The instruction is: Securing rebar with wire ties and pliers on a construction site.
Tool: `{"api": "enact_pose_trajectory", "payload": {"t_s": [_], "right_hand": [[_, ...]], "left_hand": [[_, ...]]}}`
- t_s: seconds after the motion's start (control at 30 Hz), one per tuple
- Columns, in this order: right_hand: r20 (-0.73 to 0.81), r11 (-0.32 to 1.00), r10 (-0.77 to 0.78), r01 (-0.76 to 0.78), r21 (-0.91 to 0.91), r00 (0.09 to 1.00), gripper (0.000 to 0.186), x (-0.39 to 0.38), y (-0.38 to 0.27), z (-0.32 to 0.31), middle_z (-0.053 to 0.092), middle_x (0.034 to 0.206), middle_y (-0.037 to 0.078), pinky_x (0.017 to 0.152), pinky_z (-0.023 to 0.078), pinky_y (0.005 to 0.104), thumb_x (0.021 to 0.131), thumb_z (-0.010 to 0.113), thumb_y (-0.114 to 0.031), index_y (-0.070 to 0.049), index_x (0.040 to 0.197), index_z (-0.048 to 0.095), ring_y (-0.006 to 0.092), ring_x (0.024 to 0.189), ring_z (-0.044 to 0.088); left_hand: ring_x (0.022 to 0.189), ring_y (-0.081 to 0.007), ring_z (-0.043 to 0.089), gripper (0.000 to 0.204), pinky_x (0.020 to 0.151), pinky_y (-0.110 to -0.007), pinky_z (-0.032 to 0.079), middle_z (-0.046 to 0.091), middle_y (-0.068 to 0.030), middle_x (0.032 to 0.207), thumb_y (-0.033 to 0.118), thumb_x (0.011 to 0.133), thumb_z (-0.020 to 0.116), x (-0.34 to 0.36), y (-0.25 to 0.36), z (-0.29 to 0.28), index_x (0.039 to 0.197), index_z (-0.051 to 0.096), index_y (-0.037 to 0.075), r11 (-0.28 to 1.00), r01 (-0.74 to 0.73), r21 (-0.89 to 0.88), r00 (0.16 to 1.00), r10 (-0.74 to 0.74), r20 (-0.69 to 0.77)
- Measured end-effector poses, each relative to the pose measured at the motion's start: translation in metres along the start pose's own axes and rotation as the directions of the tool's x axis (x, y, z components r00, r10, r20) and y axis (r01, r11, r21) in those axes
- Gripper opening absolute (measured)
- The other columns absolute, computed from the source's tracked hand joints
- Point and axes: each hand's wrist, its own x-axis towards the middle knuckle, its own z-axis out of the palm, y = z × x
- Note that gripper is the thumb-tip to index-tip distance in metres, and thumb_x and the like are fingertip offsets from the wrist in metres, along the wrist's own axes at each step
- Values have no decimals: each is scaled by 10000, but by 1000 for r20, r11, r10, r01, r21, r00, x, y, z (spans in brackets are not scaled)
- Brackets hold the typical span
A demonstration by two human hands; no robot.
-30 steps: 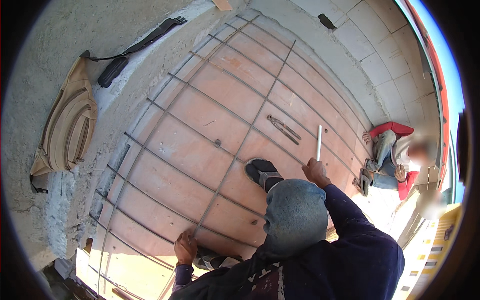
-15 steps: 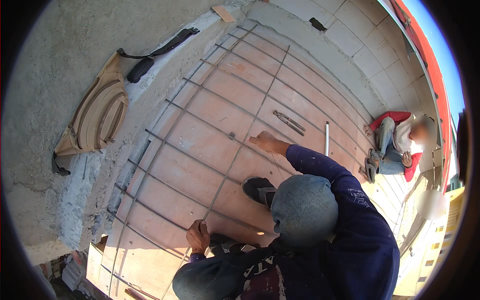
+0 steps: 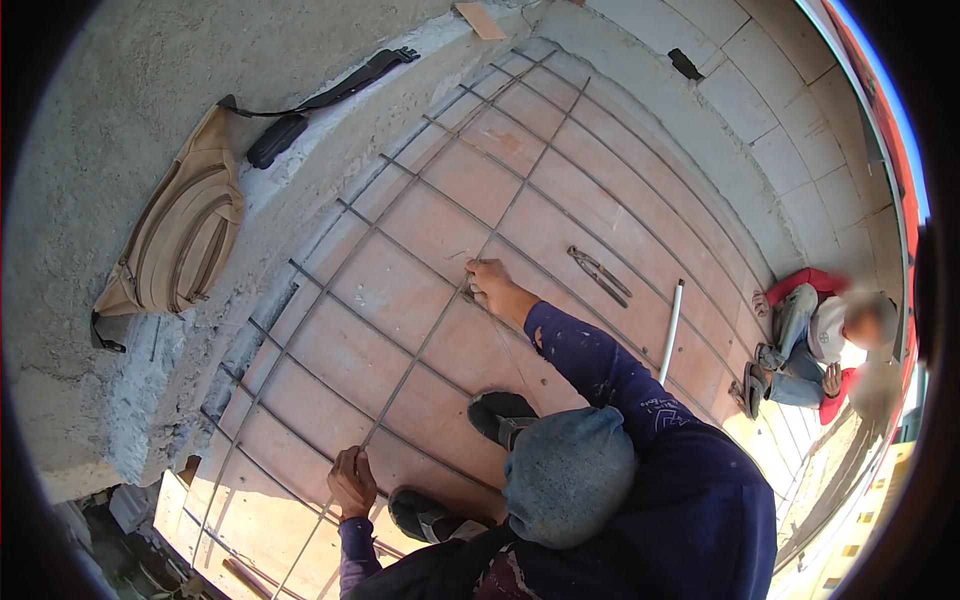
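Rebar grid (image 3: 415, 357): over pinkish boards (image 3: 375, 280) | left hand (image 3: 352, 482): fingers curled round long bar (image 3: 388, 402) near grid's near end, perhaps for steadiness | right hand (image 3: 491, 284): mid-grid crossing, fingers bunched, pinch unclear | pincers (image 3: 590, 267), white tube (image 3: 672, 332): within grid's right half, probably for easy reach

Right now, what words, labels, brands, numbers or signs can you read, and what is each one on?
None that I can quote.
Dark blue right sleeve: pale lettering, small and distorted.
Shirt front: reddish print, partly hidden, unreadable.
Seated person's pale shirt: any mark is too small.
Steel rods, pincers, white tube, tan waist bag: no legible text.
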Motion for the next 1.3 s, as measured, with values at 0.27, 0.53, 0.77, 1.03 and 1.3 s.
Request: {"api": "enact_pose_trajectory", "payload": {"t_s": [0.27, 0.53, 0.77, 1.03, 1.3], "right_hand": [[-53, 991, -7, 0, -131, 999, 259, 29, 1, -16, 391, 582, -56, 388, 192, 273, 1018, 549, -266, -86, 832, 563, 72, 435, 299], [-109, 852, -301, 216, -477, 948, 406, 59, 34, -4, 609, 702, 142, 609, 458, 418, 937, 686, -328, 40, 777, 626, 230, 617, 559], [-30, 899, -238, 209, -384, 971, 342, 71, -15, -40, 383, 583, -58, 407, 276, 281, 963, 666, -378, -125, 777, 531, 84, 456, 339], [-77, 889, -125, 77, -451, 989, 305, 68, -2, -10, 463, 706, -24, 458, 295, 287, 952, 678, -343, -81, 1083, 592, 100, 573, 450], [-31, 910, -100, 79, -407, 994, 153, 74, -12, -11, 470, 738, -15, 441, 291, 249, 1023, 581, -246, -93, 1013, 582, 88, 547, 382]], "left_hand": [[839, -444, 620, 171, 797, -502, 491, 661, -234, 908, 92, 915, 559, 16, -21, 34, 995, 663, -18, 988, -3, 155, 1000, 7, -27], [879, -436, 629, 181, 798, -492, 504, 668, -241, 921, 83, 918, 563, 12, -29, 30, 1018, 662, -32, 995, 82, 51, 997, -82, -1], [1068, -367, 578, 210, 926, -472, 453, 637, -155, 1040, 113, 901, 616, 35, -31, 50, 1096, 641, 37, 995, 33, 98, 998, -28, -52], [1202, -324, 462, 356, 1052, -531, 301, 524, -123, 1152, 174, 809, 693, -38, -47, 6, 1152, 619, 114, 907, 300, 297, 894, -160, -418], [1127, -243, 568, 224, 1086, -503, 316, 626, -58, 1024, 35, 844, 601, -63, -86, -15, 997, 735, 129, 885, 379, 272, 871, -241, -429]]}}
